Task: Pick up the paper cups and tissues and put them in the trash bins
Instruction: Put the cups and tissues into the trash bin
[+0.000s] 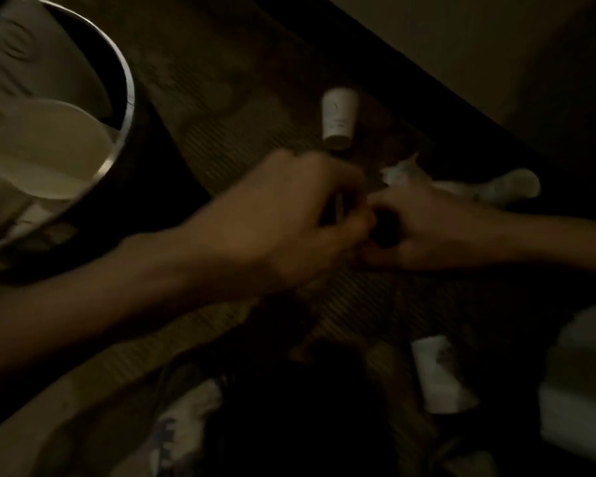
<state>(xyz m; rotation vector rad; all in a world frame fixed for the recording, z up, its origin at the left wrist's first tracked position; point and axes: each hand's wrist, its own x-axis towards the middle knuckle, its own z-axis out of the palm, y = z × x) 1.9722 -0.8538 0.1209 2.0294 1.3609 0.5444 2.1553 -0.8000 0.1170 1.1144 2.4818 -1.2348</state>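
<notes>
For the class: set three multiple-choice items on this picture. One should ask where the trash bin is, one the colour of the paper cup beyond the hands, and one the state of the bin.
1. Where in the picture is the trash bin?
A upper left; B lower right; C centre.

2. What colour is the paper cup beyond the left hand and right hand?
A red; B white; C green.

3. What state is the bin in?
A shut by a lid; B crushed flat; C open at the top.

Answers:
1 A, its metal rim curves through the upper left corner.
2 B, it shows pale white against the dark carpet.
3 C, pale litter shows inside the rim.
</notes>
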